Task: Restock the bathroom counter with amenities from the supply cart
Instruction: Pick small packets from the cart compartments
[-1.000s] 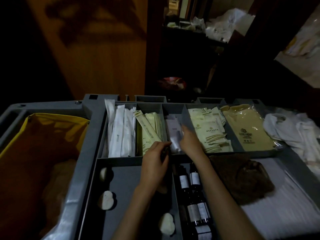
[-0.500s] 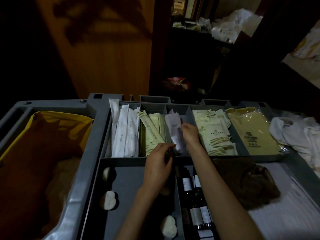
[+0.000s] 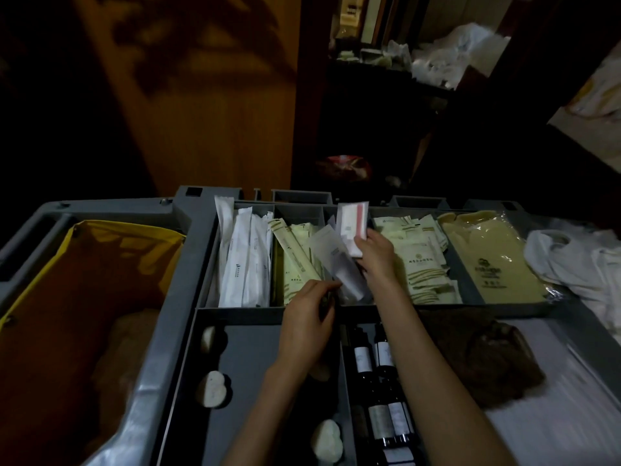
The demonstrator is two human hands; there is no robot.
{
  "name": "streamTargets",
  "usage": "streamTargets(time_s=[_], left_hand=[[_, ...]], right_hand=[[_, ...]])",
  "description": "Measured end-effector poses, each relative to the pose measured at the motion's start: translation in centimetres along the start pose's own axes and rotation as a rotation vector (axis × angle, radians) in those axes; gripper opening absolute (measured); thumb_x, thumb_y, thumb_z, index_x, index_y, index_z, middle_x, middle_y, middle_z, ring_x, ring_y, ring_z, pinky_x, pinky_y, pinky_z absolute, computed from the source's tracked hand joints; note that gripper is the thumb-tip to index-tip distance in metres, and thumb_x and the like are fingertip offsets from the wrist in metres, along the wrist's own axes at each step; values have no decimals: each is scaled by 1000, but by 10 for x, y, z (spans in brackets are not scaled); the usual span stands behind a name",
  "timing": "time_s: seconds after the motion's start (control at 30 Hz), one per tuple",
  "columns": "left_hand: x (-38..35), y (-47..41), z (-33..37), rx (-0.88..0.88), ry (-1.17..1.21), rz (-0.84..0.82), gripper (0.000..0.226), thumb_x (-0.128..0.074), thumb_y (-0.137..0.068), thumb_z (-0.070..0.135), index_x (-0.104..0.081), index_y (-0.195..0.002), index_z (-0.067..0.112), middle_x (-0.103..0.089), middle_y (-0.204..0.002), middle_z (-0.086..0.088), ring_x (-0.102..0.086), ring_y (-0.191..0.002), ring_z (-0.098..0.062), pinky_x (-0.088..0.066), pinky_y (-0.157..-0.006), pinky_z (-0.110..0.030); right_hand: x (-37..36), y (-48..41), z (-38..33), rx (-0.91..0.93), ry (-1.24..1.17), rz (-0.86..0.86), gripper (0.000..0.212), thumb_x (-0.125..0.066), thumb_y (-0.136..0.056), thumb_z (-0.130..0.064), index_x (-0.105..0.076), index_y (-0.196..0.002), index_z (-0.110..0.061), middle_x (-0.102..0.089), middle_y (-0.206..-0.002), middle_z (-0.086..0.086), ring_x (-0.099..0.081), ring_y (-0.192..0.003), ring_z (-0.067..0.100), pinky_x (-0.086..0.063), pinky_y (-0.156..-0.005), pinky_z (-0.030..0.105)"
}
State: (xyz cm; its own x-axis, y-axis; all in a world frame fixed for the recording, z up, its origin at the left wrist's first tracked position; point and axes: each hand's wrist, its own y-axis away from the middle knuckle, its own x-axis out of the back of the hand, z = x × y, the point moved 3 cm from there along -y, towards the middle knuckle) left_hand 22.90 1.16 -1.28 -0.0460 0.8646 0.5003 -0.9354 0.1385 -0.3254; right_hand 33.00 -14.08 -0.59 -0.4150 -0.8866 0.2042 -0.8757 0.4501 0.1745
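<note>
Pink-striped packet (image 3: pixel 351 223): raised above the middle compartment of the supply cart (image 3: pixel 188 237), over loose white sachets (image 3: pixel 331 255).
Right hand (image 3: pixel 376 253): fingers pinch the packet's lower end.
Left hand (image 3: pixel 307 317): fingers curled at that compartment's front edge; whether it holds anything cannot be told.
Neighbours: cream packets (image 3: pixel 420 260) to the right, dark bottles (image 3: pixel 373 354) in the tray nearer the person.

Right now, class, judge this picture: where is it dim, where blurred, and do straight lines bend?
Head view: dim, near black at upper left; a leafy shadow falls on the wooden panel; the white surface at lower right is smeared by blur; the cart rim bows from wide-angle distortion; the pink-striped packet in the right hand is soft, its print unreadable.
</note>
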Motion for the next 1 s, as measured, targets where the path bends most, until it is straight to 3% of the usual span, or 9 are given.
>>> streamTargets(time_s=[0.07, 0.17, 0.23, 0.37, 0.5, 0.63, 0.83, 0.93, 1.0], left_hand=[[0, 0, 0, 1, 40, 21, 39, -61, -82, 1, -65, -117, 20, -64, -106, 6, -61, -95, -5, -48, -82, -16], [0, -1, -3, 46, 156, 68, 34, -60, -88, 5, -63, -119, 21, -65, -109, 8, -62, -98, -2, -53, -86, -25], [1, -2, -2, 83, 235, 91, 34, -61, -90, 8, -61, -122, 21, -66, -110, 7, -63, -98, -1, -55, -85, -28], [12, -2, 4, 115, 320, 201, 44, -62, -91, 14, -51, -133, 22, -60, -121, 5, -61, -102, -2, -52, -80, -15], [26, -4, -3, 142, 343, 311, 54, -62, -92, 28, -40, -141, 26, -49, -135, 7, -53, -119, -8, -51, -89, -23], [36, -7, -3, 132, 314, 322, 58, -64, -90, 22, -40, -142, 20, -43, -138, 8, -44, -123, -1, -40, -87, -1], [34, -9, -2, 159, 302, 221, 24, -67, -87, 21, -62, -110, 26, -64, -105, 9, -61, -93, -6, -50, -70, -12], [31, -9, -3, 220, 431, 169, 8, -67, -88, 19, -63, -95, 18, -67, -92, 4, -65, -84, -15, -55, -65, -26], [29, -10, -3, 262, 505, 127, 6, -65, -89, 14, -60, -90, 12, -67, -88, -2, -65, -78, -16, -54, -61, -26]], right_hand=[[8, 7, -11, 77, -70, 32, 27, -58, -92, -3, -64, -119, -5, -70, -105, 10, -68, -93, 23, -57, -83, 42], [19, 23, -24, 132, -187, 6, 27, -65, -89, -5, -64, -115, -12, -69, -86, -5, -67, -67, -1, -54, -58, 18], [24, 33, -26, 117, -239, -48, 30, -69, -86, -7, -64, -116, -10, -70, -89, -5, -68, -73, 3, -53, -59, 16], [28, 54, -24, 96, -175, -176, 24, -75, -80, -9, -68, -103, -14, -72, -94, -1, -68, -81, 12, -54, -62, 19], [35, 73, -19, 112, -16, -290, 34, -80, -75, -10, -67, -106, -14, -72, -98, 0, -70, -83, 13, -56, -65, 19], [42, 82, -16, 89, 90, -426, 42, -82, -72, -7, -64, -109, -15, -71, -101, 1, -70, -84, 12, -55, -64, 20], [48, 85, -14, 104, 60, -396, 37, -84, -69, -7, -65, -92, -30, -69, -97, -5, -67, -82, 10, -52, -62, 16], [53, 84, -12, 87, -9, -306, 31, -84, -69, -9, -72, -97, -18, -71, -97, 3, -67, -81, 11, -51, -63, 15], [55, 83, -12, 88, -40, -242, 31, -82, -73, -13, -72, -102, -9, -72, -94, 6, -66, -79, 11, -51, -61, 16]])
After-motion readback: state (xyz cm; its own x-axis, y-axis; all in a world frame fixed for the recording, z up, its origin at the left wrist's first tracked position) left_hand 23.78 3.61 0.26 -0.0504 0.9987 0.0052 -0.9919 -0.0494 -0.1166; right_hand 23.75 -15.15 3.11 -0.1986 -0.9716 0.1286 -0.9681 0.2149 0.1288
